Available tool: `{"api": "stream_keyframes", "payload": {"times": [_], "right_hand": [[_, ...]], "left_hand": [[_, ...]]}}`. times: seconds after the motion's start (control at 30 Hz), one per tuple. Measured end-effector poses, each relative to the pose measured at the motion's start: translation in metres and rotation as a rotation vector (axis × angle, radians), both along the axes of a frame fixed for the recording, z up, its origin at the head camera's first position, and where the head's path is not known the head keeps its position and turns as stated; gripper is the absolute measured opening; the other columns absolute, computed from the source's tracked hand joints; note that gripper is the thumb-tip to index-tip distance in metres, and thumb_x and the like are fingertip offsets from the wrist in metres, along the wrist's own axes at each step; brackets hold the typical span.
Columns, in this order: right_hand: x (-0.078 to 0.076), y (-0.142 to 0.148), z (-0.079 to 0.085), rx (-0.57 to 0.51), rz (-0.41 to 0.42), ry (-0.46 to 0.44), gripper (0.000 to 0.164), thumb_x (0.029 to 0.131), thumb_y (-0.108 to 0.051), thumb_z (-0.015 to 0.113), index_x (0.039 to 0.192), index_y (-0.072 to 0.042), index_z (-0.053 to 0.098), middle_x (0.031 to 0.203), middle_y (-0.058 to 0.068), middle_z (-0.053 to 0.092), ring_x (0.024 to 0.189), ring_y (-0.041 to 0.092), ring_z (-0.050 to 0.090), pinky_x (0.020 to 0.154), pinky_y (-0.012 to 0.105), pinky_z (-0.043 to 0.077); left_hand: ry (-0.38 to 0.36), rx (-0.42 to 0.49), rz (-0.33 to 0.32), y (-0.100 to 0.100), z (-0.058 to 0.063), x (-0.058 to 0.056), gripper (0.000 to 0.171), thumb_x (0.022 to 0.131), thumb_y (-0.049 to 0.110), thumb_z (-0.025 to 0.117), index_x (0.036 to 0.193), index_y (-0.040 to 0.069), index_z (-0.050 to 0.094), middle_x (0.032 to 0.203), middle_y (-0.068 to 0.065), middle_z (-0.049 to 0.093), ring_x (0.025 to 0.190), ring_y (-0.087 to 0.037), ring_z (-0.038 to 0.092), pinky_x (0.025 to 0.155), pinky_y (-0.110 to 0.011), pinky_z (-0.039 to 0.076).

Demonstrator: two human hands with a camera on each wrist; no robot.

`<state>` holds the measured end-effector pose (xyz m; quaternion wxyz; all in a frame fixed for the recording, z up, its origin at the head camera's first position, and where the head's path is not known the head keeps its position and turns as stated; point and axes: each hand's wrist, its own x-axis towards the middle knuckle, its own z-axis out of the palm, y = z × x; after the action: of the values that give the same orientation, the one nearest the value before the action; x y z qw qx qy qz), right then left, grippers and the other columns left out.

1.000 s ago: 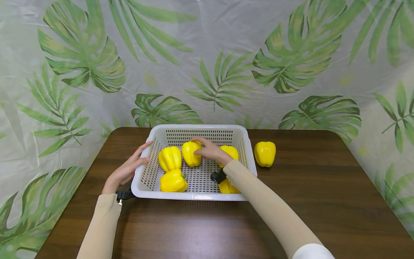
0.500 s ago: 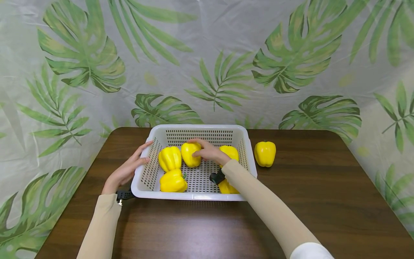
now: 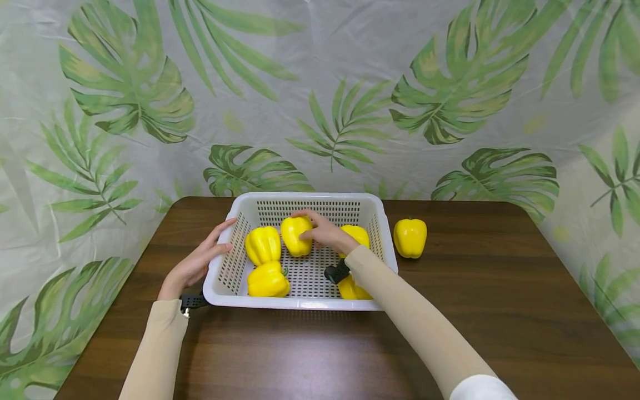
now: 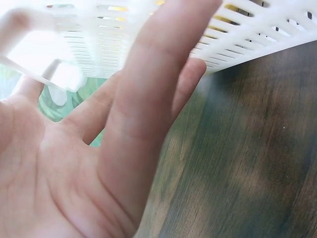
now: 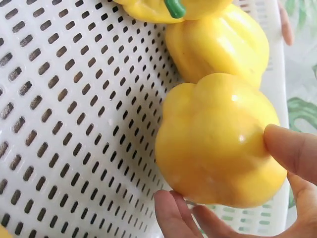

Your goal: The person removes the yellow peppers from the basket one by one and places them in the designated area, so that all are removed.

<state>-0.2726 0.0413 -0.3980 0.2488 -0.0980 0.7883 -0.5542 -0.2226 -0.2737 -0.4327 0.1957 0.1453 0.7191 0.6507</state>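
In the head view, my right hand (image 3: 327, 231) grips a yellow bell pepper (image 3: 296, 236) inside a white plastic basket (image 3: 320, 304) with slotted walls. The right wrist view shows the thumb on one side of this pepper (image 5: 220, 144) and the fingertips along its lower edge. My left hand (image 3: 197, 261) holds the basket's left side, thumb over the rim. In the left wrist view, fingers (image 4: 143, 94) of that hand reach up against the outer wall. Left of the gripped pepper lie an upright bell pepper (image 3: 263, 245) and one on its side (image 3: 268, 279), its green stem facing right.
Two more bell peppers, a rear one (image 3: 356, 234) and a front one (image 3: 352, 289), sit at the basket's right, partly hidden by my right arm. Another bell pepper (image 3: 410, 238) stands on the brown wooden table (image 3: 475, 294) beyond the basket's right wall. A leaf-print cloth (image 3: 340, 83) hangs behind.
The gripped pepper and my right hand shift slightly left and down, then slightly back up and right. My left hand and the basket stay put.
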Motion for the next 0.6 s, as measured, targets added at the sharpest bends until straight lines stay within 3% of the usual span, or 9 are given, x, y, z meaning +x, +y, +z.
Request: {"api": "stream_keyframes", "payload": {"times": [0.13,0.33,0.6], "right_hand": [[0.000,0.004,0.005,0.001,0.010,0.010,0.053,0.093,-0.005,0.058,0.140,-0.028,0.045,0.142,0.014,0.036,0.094,0.028,0.049,0.080,0.049,0.044],[0.000,0.011,0.011,-0.065,0.017,0.004,0.053,0.094,-0.004,0.056,0.140,-0.025,0.044,0.144,0.014,0.033,0.116,0.031,0.046,0.095,0.054,0.042],[0.001,0.023,0.017,-0.145,0.027,-0.019,0.052,0.095,0.000,0.052,0.141,-0.022,0.042,0.149,0.013,0.026,0.122,0.037,0.042,0.094,0.056,0.042]], "left_hand": [[0.002,-0.002,-0.002,0.000,0.000,0.000,0.063,0.102,0.018,0.042,0.153,0.028,0.008,0.152,-0.025,0.009,0.118,-0.057,0.040,0.076,-0.060,0.050],[0.002,-0.002,-0.002,0.000,0.000,-0.001,0.063,0.102,0.018,0.042,0.153,0.028,0.008,0.152,-0.025,0.009,0.118,-0.057,0.040,0.075,-0.060,0.050],[0.004,0.001,-0.003,0.000,-0.001,-0.001,0.063,0.102,0.018,0.043,0.153,0.028,0.008,0.153,-0.025,0.009,0.119,-0.057,0.038,0.076,-0.060,0.050]]}}
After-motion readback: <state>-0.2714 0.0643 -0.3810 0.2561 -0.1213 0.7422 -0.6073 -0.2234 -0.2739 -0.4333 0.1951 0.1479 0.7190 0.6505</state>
